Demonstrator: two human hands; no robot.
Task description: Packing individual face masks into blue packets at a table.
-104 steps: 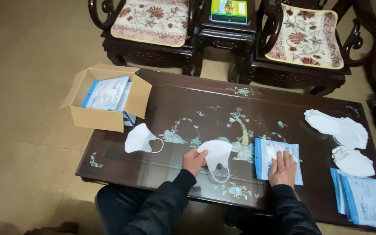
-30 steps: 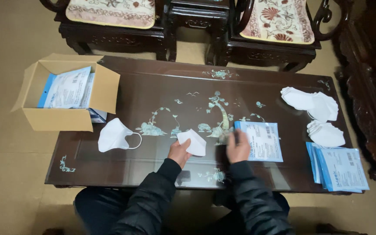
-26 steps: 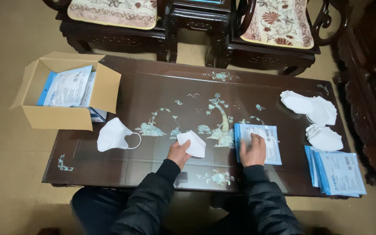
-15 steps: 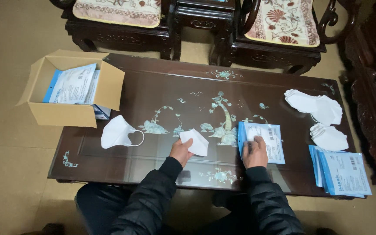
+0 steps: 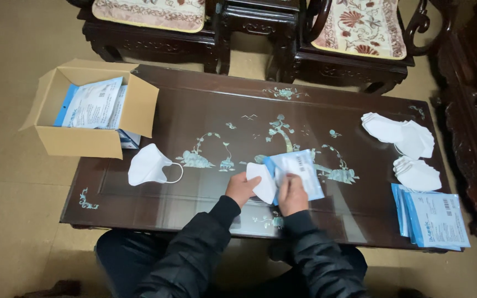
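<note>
One long dark table (image 5: pixel 211 110) with pale inlay fills my view, the biggest thing here. Behind it I see two dark wooden chairs with floral cushions, one at far left (image 5: pixel 150 14), one at far right (image 5: pixel 362 27). An open cardboard box (image 5: pixel 78 140) sits on the table's left end, blue-and-white packets (image 5: pixel 92 102) standing inside it. At the right near corner lies a stack of flat blue-and-white pouches (image 5: pixel 434 218). Above that, two heaps of white masks: upper heap (image 5: pixel 398 129), lower heap (image 5: pixel 418 174), just beside each other. A single white mask (image 5: pixel 147 164) with its ear loop lies alone right of the box, well apart from the hands.

Both hands meet at the table's near-middle edge, black sleeves. My left hand (image 5: pixel 241 189) is closed on a folded white mask (image 5: pixel 263 182), fingers pinching its left side. My right hand (image 5: pixel 292 193) grips the lower edge of a blue-and-white pouch (image 5: pixel 299 171), which is lifted and tilted, its left edge touching or overlapping the folded mask. Cannot tell if the mask is already inside the pouch mouth; some motion blur there.
</note>
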